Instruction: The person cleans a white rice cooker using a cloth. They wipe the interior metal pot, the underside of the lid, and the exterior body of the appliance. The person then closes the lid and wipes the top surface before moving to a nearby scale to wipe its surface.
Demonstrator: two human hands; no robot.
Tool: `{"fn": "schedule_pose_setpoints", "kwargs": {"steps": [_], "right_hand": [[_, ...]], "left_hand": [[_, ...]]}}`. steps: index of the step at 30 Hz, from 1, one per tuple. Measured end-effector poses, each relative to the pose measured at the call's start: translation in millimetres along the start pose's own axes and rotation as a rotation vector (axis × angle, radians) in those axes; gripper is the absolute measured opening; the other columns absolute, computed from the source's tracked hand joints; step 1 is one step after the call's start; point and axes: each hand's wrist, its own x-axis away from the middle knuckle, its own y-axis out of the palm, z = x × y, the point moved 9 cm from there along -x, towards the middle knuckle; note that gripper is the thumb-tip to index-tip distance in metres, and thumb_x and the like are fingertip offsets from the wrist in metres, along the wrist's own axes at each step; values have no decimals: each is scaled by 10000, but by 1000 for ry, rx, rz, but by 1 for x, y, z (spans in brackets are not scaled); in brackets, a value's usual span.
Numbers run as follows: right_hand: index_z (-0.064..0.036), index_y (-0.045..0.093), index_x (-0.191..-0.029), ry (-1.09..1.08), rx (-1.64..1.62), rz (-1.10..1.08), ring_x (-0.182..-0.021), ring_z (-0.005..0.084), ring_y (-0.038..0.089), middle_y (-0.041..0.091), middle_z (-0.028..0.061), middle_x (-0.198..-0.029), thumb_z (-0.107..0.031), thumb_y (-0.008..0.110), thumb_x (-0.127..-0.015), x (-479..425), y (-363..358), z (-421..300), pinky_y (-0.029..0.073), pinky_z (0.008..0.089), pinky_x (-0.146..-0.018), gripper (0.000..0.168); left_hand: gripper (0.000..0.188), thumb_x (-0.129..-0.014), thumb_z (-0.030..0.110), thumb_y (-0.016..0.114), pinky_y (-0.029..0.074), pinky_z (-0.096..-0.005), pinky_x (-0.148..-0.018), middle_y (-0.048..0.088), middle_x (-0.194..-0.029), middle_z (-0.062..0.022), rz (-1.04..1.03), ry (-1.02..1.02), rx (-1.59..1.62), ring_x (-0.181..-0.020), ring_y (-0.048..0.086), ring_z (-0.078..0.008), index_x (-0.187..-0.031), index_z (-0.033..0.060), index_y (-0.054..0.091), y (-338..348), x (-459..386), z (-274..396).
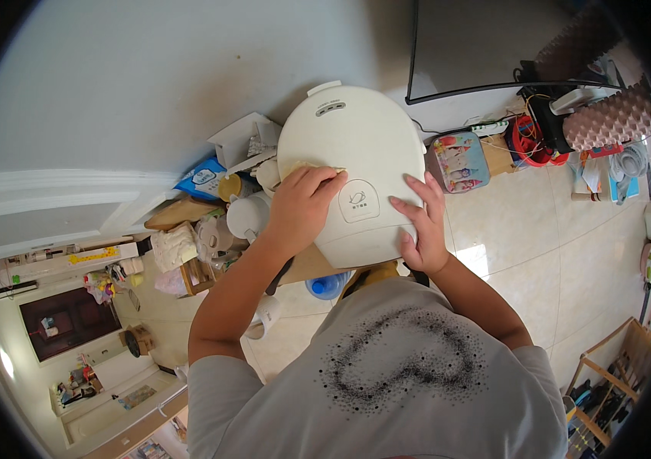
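Note:
A cream-white countertop appliance with a rounded lid (354, 135) stands right before me, with small vent slots near its back edge. Its front carries an outlined button panel (359, 201) with a drawing and writing. My left hand (305, 203) lies on the lid's left side, fingers bunched on a thin pale cloth (301, 165) pressed to the surface. Most of that cloth is hidden under the hand. On the front right side of the appliance rests my right hand (426, 226), its fingers spread and holding nothing loose.
Left of the appliance crowd a white kettle (246, 217), a lidded can (236, 187), a blue packet (203, 178) and an open white box (243, 140). A decorated tin box (458, 162) stands to the right, below a dark television screen (509, 43). A blue water bottle (327, 286) is on the floor.

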Motion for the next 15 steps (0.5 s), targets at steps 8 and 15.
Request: {"fn": "schedule_pose_setpoints", "kwargs": {"steps": [8, 15], "right_hand": [[-50, 652, -1099, 6, -8, 18, -1311, 443, 304, 454, 209, -1353, -242, 509, -765, 3, 3, 7, 229, 517, -1105, 411], [-43, 656, -1099, 13, -25, 19, -1309, 440, 300, 453, 208, -1360, -250, 518, -761, 6, 3, 9, 220, 507, -1110, 420]], "left_hand": [[294, -750, -23, 656, 506, -331, -647, 598, -912, -47, 44, -107, 68, -787, 593, -229, -1029, 65, 682, 0, 2, -5], [275, -751, 8, 633, 505, -318, -653, 597, -901, -19, 122, -30, -102, -790, 591, -218, -1015, 70, 682, 8, -36, -24]]}}
